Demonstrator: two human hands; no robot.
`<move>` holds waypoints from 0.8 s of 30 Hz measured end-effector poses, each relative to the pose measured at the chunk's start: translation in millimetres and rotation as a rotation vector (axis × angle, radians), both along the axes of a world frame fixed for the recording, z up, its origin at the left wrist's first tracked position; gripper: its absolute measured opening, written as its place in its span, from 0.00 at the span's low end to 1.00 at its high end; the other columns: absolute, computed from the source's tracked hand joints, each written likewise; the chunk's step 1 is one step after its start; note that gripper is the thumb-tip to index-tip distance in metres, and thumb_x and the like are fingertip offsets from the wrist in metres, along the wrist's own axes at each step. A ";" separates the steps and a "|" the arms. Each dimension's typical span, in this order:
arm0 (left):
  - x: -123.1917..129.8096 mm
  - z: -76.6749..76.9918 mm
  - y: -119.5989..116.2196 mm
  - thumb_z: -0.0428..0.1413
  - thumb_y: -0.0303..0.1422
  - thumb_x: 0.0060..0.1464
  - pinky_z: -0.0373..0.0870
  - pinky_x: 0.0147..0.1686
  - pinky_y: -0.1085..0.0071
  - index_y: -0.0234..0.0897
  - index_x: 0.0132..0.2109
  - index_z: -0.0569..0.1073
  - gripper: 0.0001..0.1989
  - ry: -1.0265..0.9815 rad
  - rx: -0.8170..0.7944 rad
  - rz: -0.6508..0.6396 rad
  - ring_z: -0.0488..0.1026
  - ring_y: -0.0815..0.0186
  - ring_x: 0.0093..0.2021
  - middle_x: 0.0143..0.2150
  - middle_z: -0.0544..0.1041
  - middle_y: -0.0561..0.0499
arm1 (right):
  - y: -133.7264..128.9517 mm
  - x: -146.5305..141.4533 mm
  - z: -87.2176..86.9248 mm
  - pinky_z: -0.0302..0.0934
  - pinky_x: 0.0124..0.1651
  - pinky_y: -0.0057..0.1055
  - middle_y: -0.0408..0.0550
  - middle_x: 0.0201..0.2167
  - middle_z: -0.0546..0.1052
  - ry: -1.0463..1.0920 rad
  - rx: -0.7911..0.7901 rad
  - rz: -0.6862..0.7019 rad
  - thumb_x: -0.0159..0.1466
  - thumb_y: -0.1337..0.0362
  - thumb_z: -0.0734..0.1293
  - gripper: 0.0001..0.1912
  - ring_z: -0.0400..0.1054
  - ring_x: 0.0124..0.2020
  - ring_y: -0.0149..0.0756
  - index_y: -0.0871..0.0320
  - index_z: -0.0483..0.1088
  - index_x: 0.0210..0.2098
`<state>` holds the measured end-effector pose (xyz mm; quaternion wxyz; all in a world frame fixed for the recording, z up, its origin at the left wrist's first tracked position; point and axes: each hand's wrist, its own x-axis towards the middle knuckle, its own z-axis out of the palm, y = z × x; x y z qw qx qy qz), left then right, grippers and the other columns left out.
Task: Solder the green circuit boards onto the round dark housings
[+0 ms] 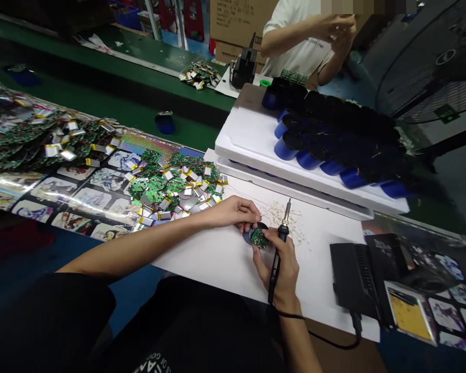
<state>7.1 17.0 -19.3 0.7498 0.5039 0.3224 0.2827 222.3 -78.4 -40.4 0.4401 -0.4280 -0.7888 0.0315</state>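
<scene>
Over the white sheet (213, 261), my right hand (285, 261) is clasping a soldering iron (278, 255) and steadying the circuit board (259, 239), probably light, fragile, best edge-held. My left hand (238, 211) is curling beside it, its hold unclear.

Head-worn view, forward and down

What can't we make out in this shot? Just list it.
All in the head view:
- How deep the green board sits in the blue cup: hidden by the fingers.
- Whether the left hand pinches a wire: too small.
- Whether solder coats the tip of the soldering iron in the right hand: too small.
- Contents of the lower foam tray: mostly covered by the upper foam tray.
- Rest of the fan: cut off by the frame edge.
</scene>
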 end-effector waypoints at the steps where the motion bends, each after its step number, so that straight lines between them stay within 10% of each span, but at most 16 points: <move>1: 0.1 -0.1 -0.6 0.72 0.48 0.53 0.72 0.29 0.75 0.32 0.40 0.78 0.24 -0.001 0.001 -0.013 0.75 0.73 0.27 0.34 0.82 0.50 | -0.2 0.9 -1.0 0.77 0.56 0.52 0.57 0.51 0.83 -0.003 -0.003 0.005 0.64 0.71 0.75 0.28 0.79 0.53 0.49 0.56 0.69 0.61; 24: -1.0 0.6 -3.3 0.73 0.48 0.53 0.73 0.31 0.74 0.34 0.40 0.75 0.23 -0.065 -0.018 -0.140 0.76 0.72 0.27 0.33 0.81 0.52 | 2.8 0.3 -3.5 0.76 0.54 0.48 0.55 0.49 0.85 -0.039 0.096 0.009 0.66 0.74 0.74 0.24 0.80 0.51 0.46 0.55 0.70 0.59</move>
